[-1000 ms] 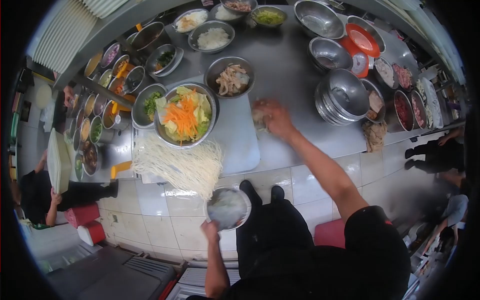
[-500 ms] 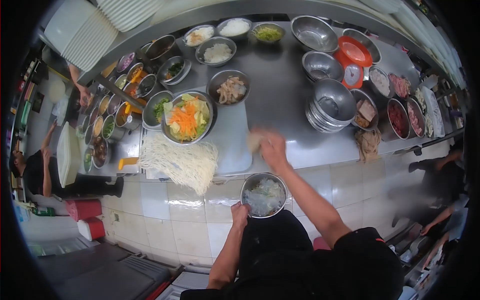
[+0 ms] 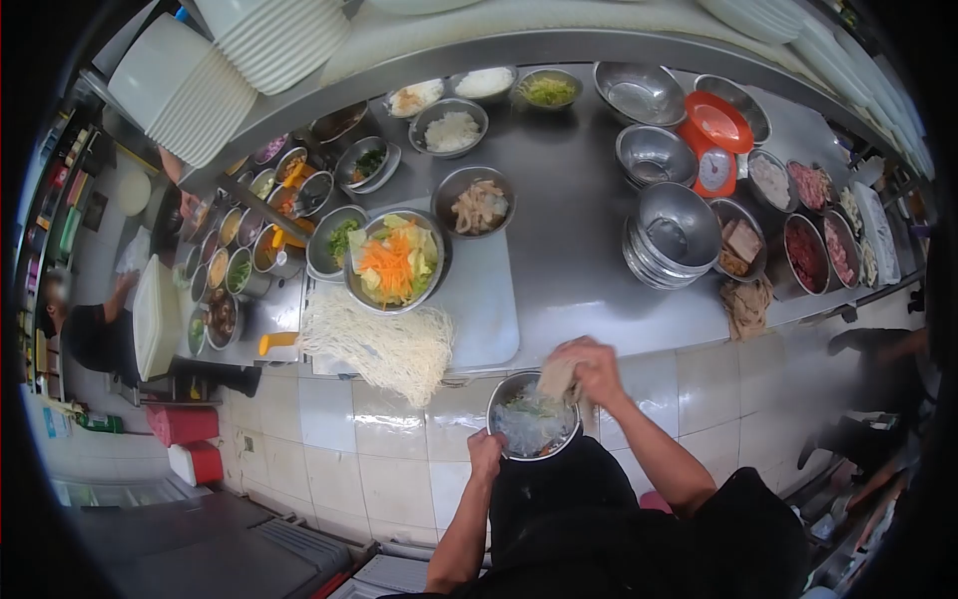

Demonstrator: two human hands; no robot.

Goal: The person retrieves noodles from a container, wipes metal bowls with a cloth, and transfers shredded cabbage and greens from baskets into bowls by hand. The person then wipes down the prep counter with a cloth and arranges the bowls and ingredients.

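My left hand [image 3: 486, 453] grips the rim of a metal bowl [image 3: 493, 407] held in front of the counter's edge. Translucent noodles [image 3: 529, 421] with bits of green lie in it. My right hand [image 3: 596, 371] is closed on a beige cloth [image 3: 561, 369], which is at the bowl's upper right rim. Left of the bowl, pale thin noodles [image 3: 384, 344] hang over the counter edge. Behind them stands a bowl of shredded carrot and lettuce [image 3: 397, 262]. A bowl of raw-looking pale meat or seafood [image 3: 479, 207] sits at the cutting board's [image 3: 487, 299] far end.
Stacked metal bowls [image 3: 677, 230] and an orange scale [image 3: 715, 170] stand on the right, near containers of meat [image 3: 804, 252]. Another cloth [image 3: 746, 306] hangs over the edge. Ingredient tubs [image 3: 239, 272] fill the left. A shelf [image 3: 519, 45] with plates runs overhead. Other people work at both sides.
My right hand has brought the cloth from the counter surface back toward me, to the bowl's rim. My left hand still grips the bowl. The whole view has shifted slightly.
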